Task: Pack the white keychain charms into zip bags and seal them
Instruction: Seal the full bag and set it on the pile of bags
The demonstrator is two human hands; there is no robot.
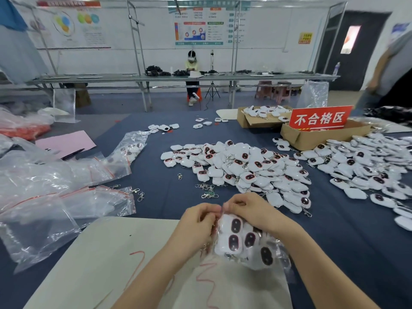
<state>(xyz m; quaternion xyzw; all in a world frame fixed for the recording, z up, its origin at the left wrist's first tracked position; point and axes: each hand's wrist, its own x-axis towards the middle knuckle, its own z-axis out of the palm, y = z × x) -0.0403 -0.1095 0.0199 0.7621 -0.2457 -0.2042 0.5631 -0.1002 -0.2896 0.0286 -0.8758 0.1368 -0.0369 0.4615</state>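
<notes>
Both grips are clenched on the same thing. Our left hand [196, 221] and our right hand [247, 210] pinch the top edge of a clear zip bag [252, 264], fingertips nearly meeting over its mouth. We judge that we hold it this way to press the zip strip together, one pinch anchoring the seam while the other works along it. Whether the seam is already closed we cannot tell, since the fingers cover it.

The bag hangs tilted from the pinch, so the weight of the white charms [234, 228] inside pulls them away from the mouth and leaves the strip free. Its lower end seems to rest on the cream board [107, 253] under the bag, a plain surface for packing.

Just beyond the bag lie loose metal clasps [207, 190], and past them the heap of unpacked charms [245, 166], near enough to reach. Left of the bag, empty zip bags [66, 197] are spread over the blue worktop [156, 186], handy for the next fill. Far beyond the bag to the right, a cardboard box [312, 139] carries a red sign [321, 118], well apart from the packing spot.
</notes>
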